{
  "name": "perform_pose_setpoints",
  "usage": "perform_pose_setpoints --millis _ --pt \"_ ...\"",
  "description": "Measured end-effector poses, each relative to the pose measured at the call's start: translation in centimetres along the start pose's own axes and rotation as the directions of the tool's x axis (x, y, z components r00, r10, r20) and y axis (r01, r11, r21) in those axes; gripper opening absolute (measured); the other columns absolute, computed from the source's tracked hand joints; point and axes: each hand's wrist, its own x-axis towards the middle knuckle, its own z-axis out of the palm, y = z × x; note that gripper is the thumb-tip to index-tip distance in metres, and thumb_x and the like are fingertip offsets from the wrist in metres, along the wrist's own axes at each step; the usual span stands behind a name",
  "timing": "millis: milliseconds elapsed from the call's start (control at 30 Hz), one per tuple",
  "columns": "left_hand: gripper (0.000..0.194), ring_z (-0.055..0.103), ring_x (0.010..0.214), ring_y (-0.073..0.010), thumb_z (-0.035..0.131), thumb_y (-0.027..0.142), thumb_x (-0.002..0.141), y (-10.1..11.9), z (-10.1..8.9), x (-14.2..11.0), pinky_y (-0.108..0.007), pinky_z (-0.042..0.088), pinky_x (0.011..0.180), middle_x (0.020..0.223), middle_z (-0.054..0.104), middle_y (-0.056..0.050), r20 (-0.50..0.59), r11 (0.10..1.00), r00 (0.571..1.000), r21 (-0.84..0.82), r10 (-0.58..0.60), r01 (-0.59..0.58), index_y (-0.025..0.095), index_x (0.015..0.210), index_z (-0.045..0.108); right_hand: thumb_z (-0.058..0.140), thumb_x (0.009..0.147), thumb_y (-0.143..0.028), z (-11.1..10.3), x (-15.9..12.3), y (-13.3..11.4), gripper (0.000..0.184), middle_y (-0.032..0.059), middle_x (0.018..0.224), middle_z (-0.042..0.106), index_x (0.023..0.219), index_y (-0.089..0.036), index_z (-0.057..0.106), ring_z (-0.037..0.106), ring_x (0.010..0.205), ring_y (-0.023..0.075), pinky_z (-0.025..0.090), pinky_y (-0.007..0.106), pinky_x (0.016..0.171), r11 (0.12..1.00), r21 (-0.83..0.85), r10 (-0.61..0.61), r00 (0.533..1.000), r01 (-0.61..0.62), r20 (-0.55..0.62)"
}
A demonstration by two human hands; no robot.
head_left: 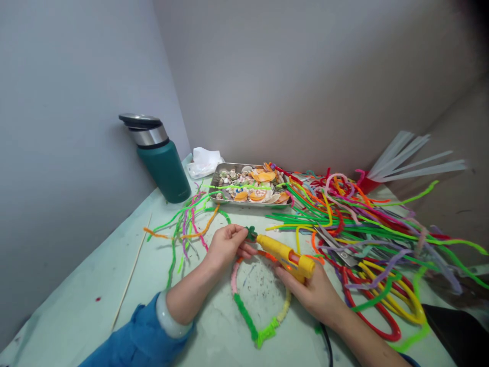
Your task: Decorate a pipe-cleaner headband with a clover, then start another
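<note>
In my right hand is a yellow hot glue gun, its nozzle pointing left. The nozzle meets a small dark green clover-like piece, which my left hand pinches between thumb and fingers. Whether the tip touches the piece or only sits in front of it, I cannot tell. Below both hands lies a ring of wrapped pipe cleaners in pink, green, yellow and orange, with a bright green bow at its near end. My hands and the glue gun cover part of the ring's far side.
A metal tray of shells stands at the back, beside white tissue. A teal bottle is at the left. Many pipe cleaners, scissors and a red cup of glue sticks crowd the right. A thin stick lies left.
</note>
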Motion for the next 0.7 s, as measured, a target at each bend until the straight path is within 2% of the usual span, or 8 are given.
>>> perform_pose_setpoints --millis 267,500,700 --pt "0.018 0.061 0.044 -0.0128 0.056 0.029 0.079 0.07 0.09 -0.02 -0.018 0.045 0.044 0.051 0.064 -0.006 -0.003 1.000 1.000 -0.002 0.006 -0.006 0.013 0.078 0.049 0.054 0.081 -0.028 0.08 -0.07 -0.09 0.020 0.0035 0.078 0.066 0.092 -0.014 0.064 0.060 0.068 0.0177 0.048 0.025 0.061 1.000 0.015 -0.007 1.000 0.007 -0.018" --pt "0.014 0.059 0.041 -0.0121 0.053 0.026 0.081 0.00 0.11 -0.04 -0.019 0.046 0.044 0.051 0.064 -0.005 -0.023 1.000 1.000 -0.005 0.000 0.000 0.013 0.078 0.049 0.054 0.081 -0.027 0.13 -0.01 0.08 0.026 0.0053 0.080 0.066 0.102 -0.014 0.064 0.062 0.078 0.0212 0.049 0.027 0.070 0.998 0.059 -0.009 1.000 0.010 -0.005" --pt "0.011 0.061 0.045 -0.0130 0.052 0.023 0.082 0.00 0.09 0.08 -0.018 0.046 0.044 0.052 0.064 -0.005 -0.009 1.000 1.000 0.017 0.001 -0.001 0.013 0.078 0.049 0.054 0.081 -0.029 0.07 -0.04 0.03 0.022 0.0041 0.077 0.066 0.092 -0.014 0.065 0.061 0.068 0.0192 0.048 0.026 0.061 1.000 -0.002 0.000 1.000 0.000 -0.003"
